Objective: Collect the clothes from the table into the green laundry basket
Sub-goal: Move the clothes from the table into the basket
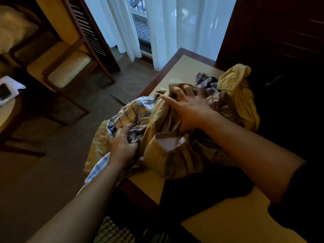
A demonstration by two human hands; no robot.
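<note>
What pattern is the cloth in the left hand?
The cloth is plaid, blue and white with dark lines; head view.

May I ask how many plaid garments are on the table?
2: blue plaid shirt gripped by left hand; purple plaid garment beyond right hand. More may be hidden.

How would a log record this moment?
phase: gathering | left hand: grips plaid shirt | right hand: presses tan garment | green basket: below table

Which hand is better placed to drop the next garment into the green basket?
Left. The left hand grips the plaid shirt at the table edge nearest the green laundry basket; the right hand lies spread on the tan garment.
</note>
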